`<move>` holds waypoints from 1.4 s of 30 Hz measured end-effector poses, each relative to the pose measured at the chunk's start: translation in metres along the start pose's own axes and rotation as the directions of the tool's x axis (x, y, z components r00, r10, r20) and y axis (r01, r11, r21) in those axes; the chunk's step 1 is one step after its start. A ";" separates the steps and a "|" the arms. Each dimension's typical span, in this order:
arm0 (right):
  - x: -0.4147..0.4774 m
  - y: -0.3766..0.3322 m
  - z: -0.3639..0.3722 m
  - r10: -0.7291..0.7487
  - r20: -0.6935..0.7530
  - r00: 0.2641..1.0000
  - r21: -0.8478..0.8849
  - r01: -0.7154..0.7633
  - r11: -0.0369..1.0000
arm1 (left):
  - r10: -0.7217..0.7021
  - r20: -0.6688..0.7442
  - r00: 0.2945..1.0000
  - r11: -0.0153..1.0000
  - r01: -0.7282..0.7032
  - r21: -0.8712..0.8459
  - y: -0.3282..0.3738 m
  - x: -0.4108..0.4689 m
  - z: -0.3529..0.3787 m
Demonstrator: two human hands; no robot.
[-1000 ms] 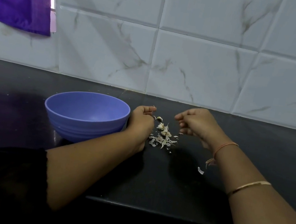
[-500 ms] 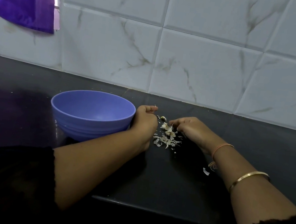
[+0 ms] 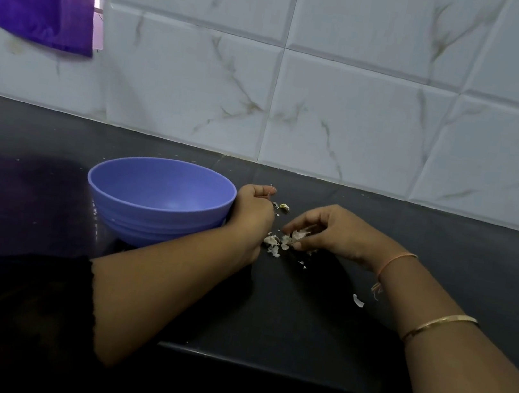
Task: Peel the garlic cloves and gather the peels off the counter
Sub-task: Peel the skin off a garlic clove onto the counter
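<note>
The garlic peels (image 3: 278,243) are thin, pale, papery flakes, bunched in a small loose heap on the black counter (image 3: 446,244), between the two hands; a few more bits (image 3: 284,207) lie just behind the heap, and one stray flake (image 3: 358,301) lies apart, near the right wrist. The right hand (image 3: 330,232) is curled over the heap, its fingertips (image 3: 290,229) closing on some of the flakes; the left hand (image 3: 253,215) is loosely closed, its back touching the blue bowl (image 3: 159,201), and whether it holds anything I cannot tell. The bowl's inside looks bare; the counter's front edge runs below the forearms; the tiled wall (image 3: 347,115) bounds it behind; wide dark surface lies open to the right of the right hand and left of the bowl.
</note>
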State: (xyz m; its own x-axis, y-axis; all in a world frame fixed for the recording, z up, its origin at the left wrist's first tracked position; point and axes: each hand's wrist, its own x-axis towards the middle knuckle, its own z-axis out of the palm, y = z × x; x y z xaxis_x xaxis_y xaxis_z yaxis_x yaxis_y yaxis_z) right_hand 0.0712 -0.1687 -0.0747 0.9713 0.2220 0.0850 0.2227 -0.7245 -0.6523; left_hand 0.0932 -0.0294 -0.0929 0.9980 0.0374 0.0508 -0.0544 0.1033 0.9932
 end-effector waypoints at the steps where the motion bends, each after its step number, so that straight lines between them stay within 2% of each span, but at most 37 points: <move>1: -0.001 0.001 -0.001 -0.008 -0.017 1.000 0.009 0.009 1.000 | -0.002 -0.001 1.000 1.000 0.002 -0.004 -0.001 0.001 0.000; 5: -0.001 0.000 -0.004 -0.041 -0.170 0.985 0.132 0.064 0.989 | -0.008 -0.001 1.000 1.000 0.008 -0.026 -0.001 0.001 0.001; 7: -0.002 -0.004 -0.004 -0.041 -0.143 0.989 0.172 0.066 0.983 | -0.008 -0.004 1.000 0.999 0.008 -0.032 -0.002 0.002 0.001; 10: -0.003 -0.007 0.000 -0.044 -0.014 0.999 0.216 0.046 0.975 | -0.015 -0.013 1.000 0.999 0.015 -0.028 -0.003 0.005 0.001; 12: 0.000 -0.007 0.003 -0.044 -0.109 0.993 0.232 0.069 0.970 | -0.027 -0.011 1.000 0.999 0.027 -0.027 -0.003 0.005 0.001; 14: 0.008 -0.005 0.005 -0.010 -0.218 0.976 0.158 0.046 0.986 | -0.028 -0.012 1.000 0.999 0.027 -0.032 -0.002 0.006 0.002; 16: 0.015 -0.002 0.009 0.059 -0.173 0.983 0.015 -0.057 0.998 | -0.018 -0.025 1.000 0.999 0.017 -0.039 -0.001 0.007 0.003; 17: 0.019 -0.001 0.011 0.088 -0.144 0.986 -0.004 -0.090 0.996 | -0.012 -0.033 0.999 0.999 0.010 -0.041 -0.001 0.007 0.003; 20: 0.026 -0.003 0.016 0.075 -0.224 0.972 0.137 -0.045 0.990 | -0.011 -0.045 0.999 0.999 0.009 -0.044 0.001 0.008 0.003; 22: 0.033 -0.003 0.015 0.064 -0.286 0.956 0.139 -0.024 0.990 | -0.021 -0.048 0.999 0.999 0.019 -0.046 0.002 0.007 0.003; 26: 0.045 0.000 0.020 0.064 -0.183 0.981 -0.010 -0.067 0.998 | -0.031 -0.063 0.998 0.999 0.029 -0.033 0.003 0.003 0.003; 30: 0.068 0.002 0.022 0.088 -0.159 0.983 -0.006 -0.090 0.996 | -0.017 -0.072 0.997 1.000 0.017 -0.008 0.001 0.004 0.005; 33: 0.081 0.001 0.024 0.118 -0.076 0.990 -0.128 -0.128 0.984 | -0.002 -0.070 0.998 1.000 0.001 -0.013 0.002 0.004 0.006; 35: 0.082 0.001 0.024 0.139 -0.059 0.989 -0.182 -0.148 0.972 | 0.010 -0.072 0.997 1.000 -0.010 -0.007 0.002 0.007 0.006; 37: 0.081 0.003 0.021 0.100 -0.075 0.992 -0.200 -0.113 0.973 | 0.023 -0.080 0.997 1.000 -0.022 0.016 0.001 0.009 0.006; 39: 0.073 0.003 0.019 0.086 -0.108 0.990 -0.113 -0.098 0.989 | 0.044 -0.080 0.996 0.998 -0.042 0.036 -0.001 0.011 0.005; 42: 0.058 0.004 0.017 0.141 -0.161 0.977 0.114 -0.123 0.986 | 0.096 -0.072 0.993 0.995 -0.093 0.041 0.000 0.011 0.005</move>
State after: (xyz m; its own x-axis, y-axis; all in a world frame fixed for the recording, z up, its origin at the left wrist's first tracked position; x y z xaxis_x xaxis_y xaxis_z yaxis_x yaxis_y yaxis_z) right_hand 0.1270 -0.1475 -0.0849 0.9936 0.0100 0.1124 0.0904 -0.6670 -0.7395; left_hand 0.1047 -0.0337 -0.0923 0.9834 0.1185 0.1378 -0.1454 0.0582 0.9877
